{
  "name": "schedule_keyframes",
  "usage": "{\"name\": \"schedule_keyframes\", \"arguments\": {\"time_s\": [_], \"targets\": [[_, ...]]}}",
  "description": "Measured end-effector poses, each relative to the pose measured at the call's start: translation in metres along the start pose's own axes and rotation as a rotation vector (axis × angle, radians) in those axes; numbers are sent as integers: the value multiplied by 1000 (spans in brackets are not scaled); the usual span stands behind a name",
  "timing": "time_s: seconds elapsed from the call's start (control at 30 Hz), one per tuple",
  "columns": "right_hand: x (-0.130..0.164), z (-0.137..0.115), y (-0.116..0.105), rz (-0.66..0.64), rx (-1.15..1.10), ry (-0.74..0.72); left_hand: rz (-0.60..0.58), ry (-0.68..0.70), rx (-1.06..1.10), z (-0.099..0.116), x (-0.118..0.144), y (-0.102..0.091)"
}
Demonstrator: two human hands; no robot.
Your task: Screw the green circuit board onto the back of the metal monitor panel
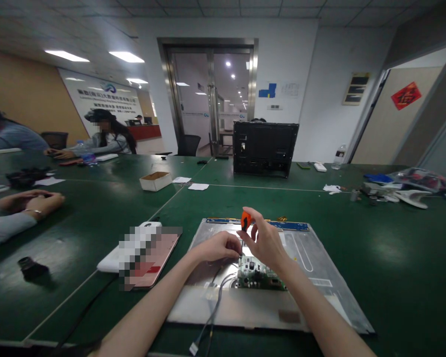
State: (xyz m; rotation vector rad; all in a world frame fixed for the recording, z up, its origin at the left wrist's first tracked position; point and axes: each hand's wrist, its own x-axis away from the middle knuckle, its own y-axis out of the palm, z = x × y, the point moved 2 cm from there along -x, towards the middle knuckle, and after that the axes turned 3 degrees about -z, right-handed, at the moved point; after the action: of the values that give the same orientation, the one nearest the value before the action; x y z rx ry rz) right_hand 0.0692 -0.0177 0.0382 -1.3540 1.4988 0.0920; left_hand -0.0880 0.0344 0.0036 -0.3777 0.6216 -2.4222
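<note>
Two hands meet over a green circuit board (260, 275) that lies on the back of a bare metal display panel (319, 277). The right hand (265, 243) pinches the orange cap of a small screwdriver (245, 219) between thumb and fingertips, fingers closed on it, the shaft standing nearly upright with its tip down at the board's upper left corner, a hold that seems suited to twirling the tool while pressing lightly. The left hand (218, 246) is curled, fingertips gathered down around the lower shaft beside the tip, apparently steadying it; whether it pinches the shaft itself I cannot tell. Both forearms reach in from the near edge, wrists raised above the panel. Grey cables (213, 310) trail from the board toward the near edge of the green table (394, 238). A phone (148, 255) lies just left of the panel.
</note>
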Motion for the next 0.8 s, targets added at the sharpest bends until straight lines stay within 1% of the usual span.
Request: {"name": "schedule_keyframes", "arguments": {"time_s": [0.13, 0.2, 0.43, 0.67, 0.8], "targets": [[0, -2, -2, -36, -18, -36, -4, -5, 13, 1, 1, 0], [0, -1, -3, -55, -24, -32, -1, -7, 18, 3, 1, 1], [0, 2, 0, -18, -20, 3, 19, -17, 13, 6, 1, 1], [0, 1, -5, -59, -53, -11, 18, -16, 28, 9, 3, 2], [0, 2, -2, -20, -21, 5, 17, -18, 38, 9, 3, 3]]}}
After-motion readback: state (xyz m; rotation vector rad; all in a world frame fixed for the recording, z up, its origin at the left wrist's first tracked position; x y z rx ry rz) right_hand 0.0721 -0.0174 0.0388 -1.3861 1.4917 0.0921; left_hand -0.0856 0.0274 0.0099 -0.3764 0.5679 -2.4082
